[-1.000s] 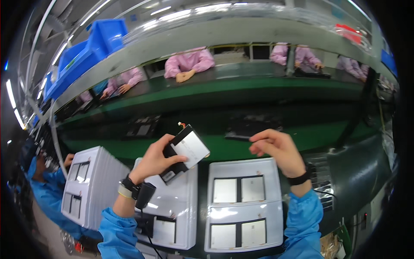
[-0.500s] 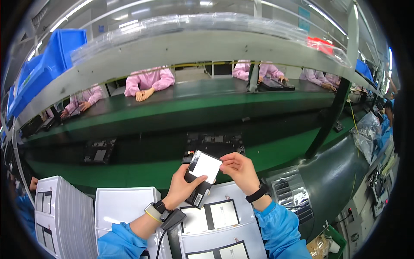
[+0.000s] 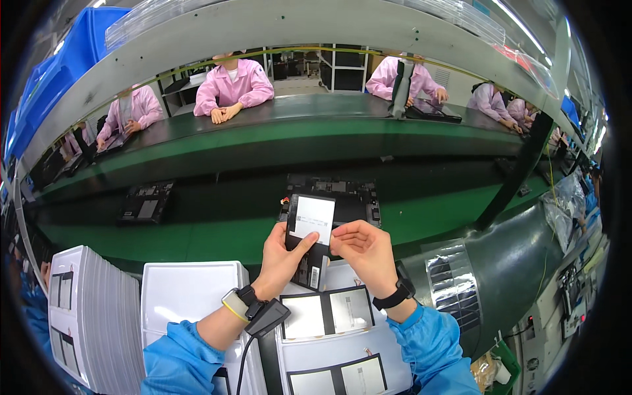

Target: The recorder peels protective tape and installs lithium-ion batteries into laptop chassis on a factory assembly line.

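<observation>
A flat black battery pack [image 3: 314, 214] with a white label is tilted up in front of me. My left hand [image 3: 278, 263] is closed around its left side, the thumb lying across the front. At its right edge, my right hand [image 3: 365, 253] has thumb and forefinger pinched together, the other fingers curled. Red and yellow wires show by the pack's upper left corner. Just behind lies an opened black laptop base [image 3: 359, 194], partly covered by the pack. Under my hands, a white tray [image 3: 322, 350] holds more battery packs [image 3: 350, 309].
A stack of white trays [image 3: 108, 316] stands at the left, beside another white tray [image 3: 191, 289]. Another laptop base [image 3: 148, 201] sits on the green bench [image 3: 217, 240]. A grey overhead beam [image 3: 230, 36] crosses above. People in pink work across the bench.
The battery pack has turned more upright, and both hands moved slightly with it. My view has tilted up, showing more of the people opposite.
</observation>
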{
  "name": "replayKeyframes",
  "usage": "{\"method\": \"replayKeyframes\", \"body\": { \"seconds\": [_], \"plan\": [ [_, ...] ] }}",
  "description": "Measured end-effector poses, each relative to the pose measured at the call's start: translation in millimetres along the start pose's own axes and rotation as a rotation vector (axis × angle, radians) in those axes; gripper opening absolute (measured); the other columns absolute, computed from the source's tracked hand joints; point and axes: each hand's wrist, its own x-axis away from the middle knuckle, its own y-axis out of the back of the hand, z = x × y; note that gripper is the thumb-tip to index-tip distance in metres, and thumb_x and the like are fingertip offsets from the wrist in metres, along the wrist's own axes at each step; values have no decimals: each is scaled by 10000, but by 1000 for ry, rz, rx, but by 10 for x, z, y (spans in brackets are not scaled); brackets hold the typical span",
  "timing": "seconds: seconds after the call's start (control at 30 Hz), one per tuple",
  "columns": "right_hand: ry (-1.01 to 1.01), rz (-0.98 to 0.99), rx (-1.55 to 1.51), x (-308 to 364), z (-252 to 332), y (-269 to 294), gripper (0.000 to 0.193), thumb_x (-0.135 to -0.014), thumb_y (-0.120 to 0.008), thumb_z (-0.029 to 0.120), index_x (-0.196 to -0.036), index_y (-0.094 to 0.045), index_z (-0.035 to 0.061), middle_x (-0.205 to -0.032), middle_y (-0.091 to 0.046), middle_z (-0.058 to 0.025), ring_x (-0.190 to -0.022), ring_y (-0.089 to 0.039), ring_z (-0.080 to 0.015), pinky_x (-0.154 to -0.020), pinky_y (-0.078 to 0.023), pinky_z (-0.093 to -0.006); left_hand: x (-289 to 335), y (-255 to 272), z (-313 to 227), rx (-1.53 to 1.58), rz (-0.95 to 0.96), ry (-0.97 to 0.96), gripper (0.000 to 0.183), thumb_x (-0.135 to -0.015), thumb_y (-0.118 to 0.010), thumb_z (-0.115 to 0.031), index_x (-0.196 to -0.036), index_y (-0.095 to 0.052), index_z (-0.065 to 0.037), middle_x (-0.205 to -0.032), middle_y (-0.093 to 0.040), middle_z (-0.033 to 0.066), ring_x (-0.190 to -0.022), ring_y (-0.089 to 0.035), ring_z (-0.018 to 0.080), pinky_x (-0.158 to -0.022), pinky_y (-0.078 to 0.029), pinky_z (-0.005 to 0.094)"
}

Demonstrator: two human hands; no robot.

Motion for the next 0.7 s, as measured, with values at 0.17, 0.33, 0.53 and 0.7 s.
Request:
{"method": "replayKeyframes", "body": {
  "seconds": [0.17,0.33,0.53,0.7],
  "plan": [
    [-13,-55,28,19,-49,14,166,-879,-725,-41,-1031,-661,-57,-953,-721,-128,-859,-721,-156,-816,-593,-251,25,-36,-16,-116,21,-54,581,-887,-811,-213,-1288,-478,43,-1158,-671,131,-1068,-643,152,-931,-514,293],
    [56,90,-129,30,-102,-40,170,-887,-712,-45,-1053,-676,-61,-938,-726,-105,-850,-716,-148,-808,-585,-252,47,3,-49,-186,235,-68,841,-849,-830,-225,-1479,-341,45,-1356,-543,142,-1257,-523,197,-1091,-411,338],
    [136,-35,204,-91,-281,199,155,-888,-663,-65,-1041,-686,-67,-976,-733,-100,-896,-712,-133,-813,-579,-259,-5,21,-8,50,86,-90,656,-952,-707,-184,-1453,-335,17,-1414,-521,180,-1243,-569,229,-1063,-477,374],
    [99,83,81,313,-74,-335,186,-866,-712,-19,-1049,-703,-50,-957,-753,-100,-862,-739,-149,-799,-590,-260,29,-2,58,6,11,-149,774,-882,-805,-308,-1398,-367,69,-1261,-587,162,-1130,-580,181,-982,-475,323]
  ]
}}
